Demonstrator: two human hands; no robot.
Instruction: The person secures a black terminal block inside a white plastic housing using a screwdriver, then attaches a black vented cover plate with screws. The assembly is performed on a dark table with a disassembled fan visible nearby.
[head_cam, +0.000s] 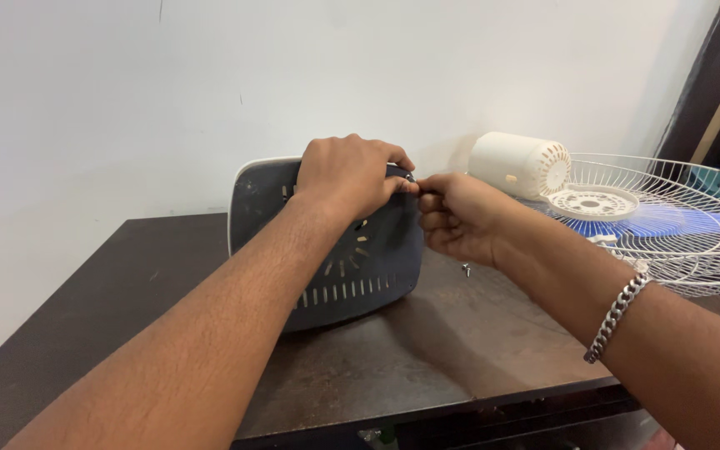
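Observation:
A dark grey slotted fan base plate (360, 267) with a white rim stands on edge on the dark wooden table (427, 350), tilted toward the wall. My left hand (347, 175) grips its top edge. My right hand (456, 217) is pinched against the plate's upper right corner, where a small metal part (410, 177) shows between my fingertips and the left hand. A silver chain bracelet (618, 312) is on my right wrist. A small screw (466, 269) lies on the table below my right hand.
A white wire fan guard (677, 242) with blue blades (668, 223) inside lies at the right of the table. A white cylindrical motor cover (518, 162) rests behind it by the wall. A dark door frame (710, 75) stands at far right.

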